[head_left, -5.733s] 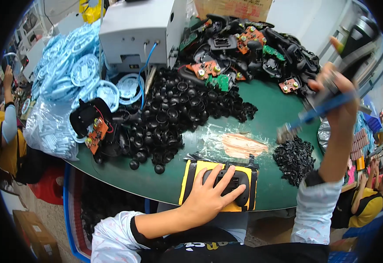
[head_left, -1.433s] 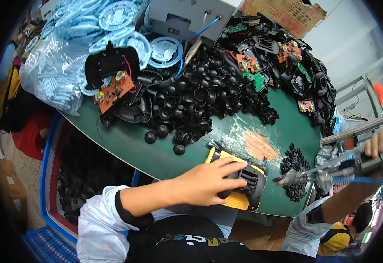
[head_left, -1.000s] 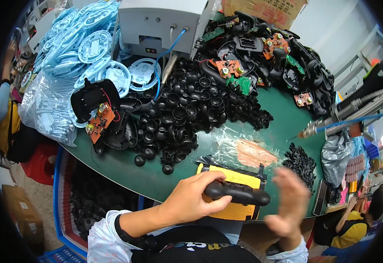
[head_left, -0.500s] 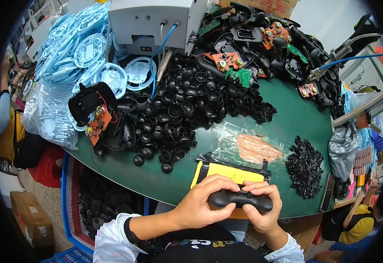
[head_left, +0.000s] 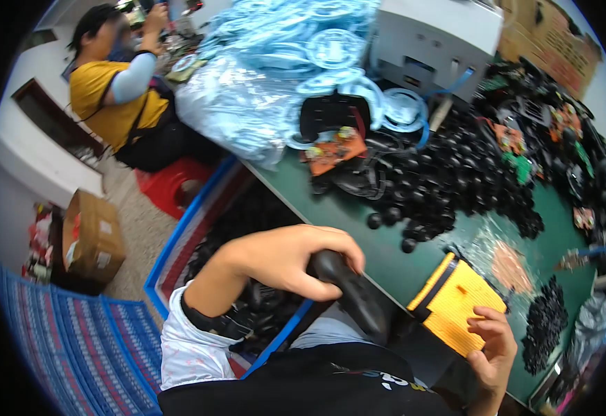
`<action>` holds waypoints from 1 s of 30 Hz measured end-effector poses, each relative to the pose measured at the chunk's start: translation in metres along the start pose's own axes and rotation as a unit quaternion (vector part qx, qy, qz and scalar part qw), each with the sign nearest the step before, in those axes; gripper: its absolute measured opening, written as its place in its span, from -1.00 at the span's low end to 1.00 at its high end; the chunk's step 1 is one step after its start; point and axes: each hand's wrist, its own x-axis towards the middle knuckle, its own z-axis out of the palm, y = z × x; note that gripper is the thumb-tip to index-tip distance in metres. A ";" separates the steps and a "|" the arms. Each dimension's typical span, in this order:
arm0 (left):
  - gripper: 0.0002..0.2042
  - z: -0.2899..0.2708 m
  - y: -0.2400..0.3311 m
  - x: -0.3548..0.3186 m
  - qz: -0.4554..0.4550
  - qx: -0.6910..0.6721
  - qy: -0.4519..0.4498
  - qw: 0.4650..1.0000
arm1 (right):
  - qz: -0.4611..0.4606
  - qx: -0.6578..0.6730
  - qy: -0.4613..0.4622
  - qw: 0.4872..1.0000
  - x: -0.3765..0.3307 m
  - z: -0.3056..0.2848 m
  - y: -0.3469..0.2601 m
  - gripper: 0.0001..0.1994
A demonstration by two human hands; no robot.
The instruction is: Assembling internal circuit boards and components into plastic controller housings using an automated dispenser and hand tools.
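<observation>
A black game controller [head_left: 353, 295] is in my left hand [head_left: 292, 258], whose fingers and thumb wrap round one of its grips. It hangs tilted past the table's front edge, beside a blue-rimmed bin [head_left: 206, 208] of black parts. My right hand [head_left: 491, 350] is empty, its fingers loosely bent and apart. It is at the near right side of a yellow ribbed pad [head_left: 448, 298] with black tape along one side; whether the fingertips touch the pad is hard to tell.
Small black domed caps [head_left: 441, 177] lie heaped on the green table [head_left: 303, 191]. Behind are an opened black shell with an orange circuit board [head_left: 337, 150], light-blue plastic rings [head_left: 334, 48] and a grey machine [head_left: 434, 41]. Small black pieces [head_left: 545, 322] are piled right. A person [head_left: 119, 90] sits left.
My view has swung left. The controller, held in both hands above the pad before, has moved left toward the bin in my left hand alone; my right hand has let go of it.
</observation>
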 end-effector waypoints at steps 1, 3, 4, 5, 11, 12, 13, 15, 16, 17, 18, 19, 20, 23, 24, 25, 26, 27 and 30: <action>-0.52 -0.011 0.000 -0.026 -0.051 0.072 0.027 0.996 | 0.021 -0.020 -0.002 1.000 -0.002 -0.002 0.002 -0.55; -0.46 -0.016 -0.013 -0.080 -0.200 0.396 0.160 0.882 | 0.031 -0.052 -0.012 0.998 -0.003 0.003 0.003 -0.63; -0.45 -0.009 -0.023 -0.099 -0.277 0.509 0.238 0.780 | 0.031 -0.054 -0.024 0.998 -0.003 0.004 0.004 -0.65; -0.45 -0.005 -0.039 -0.117 -0.342 0.603 0.306 0.653 | 0.032 -0.062 -0.033 0.997 -0.004 0.005 0.004 -0.67; -0.61 0.066 -0.176 -0.177 -0.510 0.355 0.154 0.768 | 0.035 -0.109 -0.057 0.992 -0.010 0.021 -0.006 -0.71; -0.56 0.093 -0.198 -0.172 -0.555 0.315 0.054 0.768 | 0.030 -0.125 -0.055 0.990 -0.013 0.025 -0.008 -0.73; -0.49 0.112 -0.209 -0.163 -0.546 0.220 -0.021 0.808 | 0.026 -0.128 -0.058 0.990 -0.015 0.027 -0.008 -0.73; -0.32 0.171 -0.282 -0.167 -0.390 0.132 -0.020 0.911 | 0.031 -0.148 -0.069 0.986 -0.017 0.030 -0.008 -0.75; -0.33 0.181 -0.299 -0.151 -0.391 0.069 -0.041 0.917 | 0.025 -0.166 -0.058 0.984 -0.017 0.034 -0.009 -0.77; -0.33 0.189 -0.312 -0.132 -0.388 0.006 -0.063 0.920 | 0.021 -0.173 -0.061 0.983 -0.017 0.034 -0.008 -0.77; -0.38 0.198 -0.325 -0.114 -0.379 0.024 0.004 0.925 | 0.006 -0.209 -0.042 0.977 -0.016 0.031 -0.003 -0.78; -0.43 0.202 -0.337 -0.096 -0.370 0.042 0.073 0.925 | -0.009 -0.243 -0.025 0.970 -0.014 0.029 0.002 -0.80; -0.45 0.199 -0.347 -0.076 -0.366 0.055 0.109 0.923 | -0.024 -0.266 -0.003 0.964 -0.012 0.029 0.008 -0.87; -0.48 0.190 -0.398 -0.021 -0.312 0.080 0.199 0.925 | 0.015 -0.321 0.036 0.946 -0.013 0.019 0.027 -0.73; -0.48 0.181 -0.397 0.002 -0.303 0.075 0.199 0.929 | 0.042 -0.261 0.074 0.962 -0.013 0.019 0.034 -0.82; -0.42 0.167 -0.397 0.026 -0.319 0.051 0.166 0.932 | 0.091 -0.251 0.112 0.957 -0.015 0.018 0.037 -0.81; -0.35 0.157 -0.396 0.049 -0.335 0.028 0.133 0.932 | 0.083 -0.271 0.111 0.953 -0.015 0.022 0.033 -0.82; -0.35 0.161 -0.409 0.069 -0.327 0.025 0.135 0.935 | 0.073 -0.290 0.106 0.948 -0.014 0.024 0.029 -0.83; -0.49 0.177 -0.467 0.108 -0.174 0.092 0.345 0.918 | 0.018 -0.282 0.119 0.952 -0.011 0.025 0.051 -0.86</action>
